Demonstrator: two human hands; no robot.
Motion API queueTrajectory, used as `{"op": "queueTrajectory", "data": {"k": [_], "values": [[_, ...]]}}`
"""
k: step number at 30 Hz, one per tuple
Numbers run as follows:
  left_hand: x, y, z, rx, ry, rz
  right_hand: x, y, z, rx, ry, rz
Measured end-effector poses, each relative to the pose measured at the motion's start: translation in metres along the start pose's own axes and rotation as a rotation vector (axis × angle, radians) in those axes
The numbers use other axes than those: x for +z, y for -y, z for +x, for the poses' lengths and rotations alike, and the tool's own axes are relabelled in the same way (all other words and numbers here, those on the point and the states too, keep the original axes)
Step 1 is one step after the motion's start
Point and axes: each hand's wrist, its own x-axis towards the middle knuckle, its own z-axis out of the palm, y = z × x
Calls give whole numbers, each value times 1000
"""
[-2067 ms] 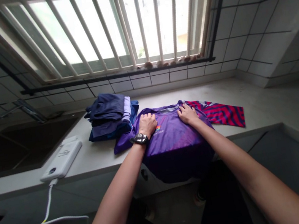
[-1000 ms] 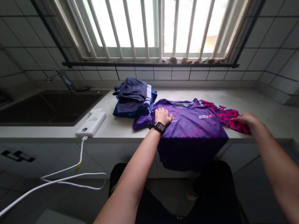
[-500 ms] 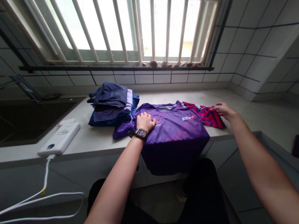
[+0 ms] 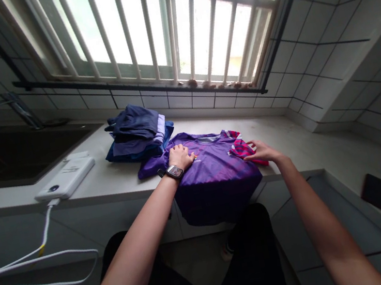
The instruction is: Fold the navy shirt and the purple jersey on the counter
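Observation:
A purple T-shirt (image 4: 214, 172) lies front up on the counter, its lower part hanging over the front edge. My left hand (image 4: 181, 157) rests on its left chest with the fingers laid on the cloth, a watch (image 4: 174, 171) on the wrist. At the other side my right hand (image 4: 261, 151) grips the red patterned sleeve (image 4: 240, 148), which is turned inward over the chest. The sleeve partly covers the white chest print. Beside the shirt's left sleeve stands a stack of folded clothes (image 4: 137, 132) in dark blue and lilac.
A white power bank (image 4: 67, 176) with a white cable (image 4: 45, 227) lies on the counter (image 4: 123, 181) at left, next to a dark sink (image 4: 4, 155) and tap. A dark flat object (image 4: 380, 194) lies on the right-hand counter. Behind is a barred window (image 4: 152, 31).
My right hand has moved left, folding the red sleeve from its spread-out position inward onto the shirt. My left hand stays on the shirt. The view has shifted slightly.

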Motion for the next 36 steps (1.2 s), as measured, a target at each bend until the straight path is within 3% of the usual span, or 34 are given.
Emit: {"op": "queueTrajectory", "data": {"k": [3,7,10,13,18,26,31,33,36], "values": [[-1,0,0,6,7,13,11,4,-1,9,-19,-88],[0,0,0,-3,-8,10,19,19,0,98,-107,154],[0,0,-1,-3,-12,8,15,32,-3,-1,17,461],[-1,0,-1,-2,-2,-2,6,39,-7,-130,103,596],[-2,-1,-1,-11,9,-30,3,42,-3,-115,83,381],[-1,0,-1,-10,9,-16,26,54,-17,-156,-3,-61],[1,1,0,0,-6,-19,21,52,-34,-88,92,120],[1,0,0,1,-10,-16,19,50,-34,-58,19,158],[0,0,0,-6,-5,-9,21,48,-27,-51,-142,-1]]}}
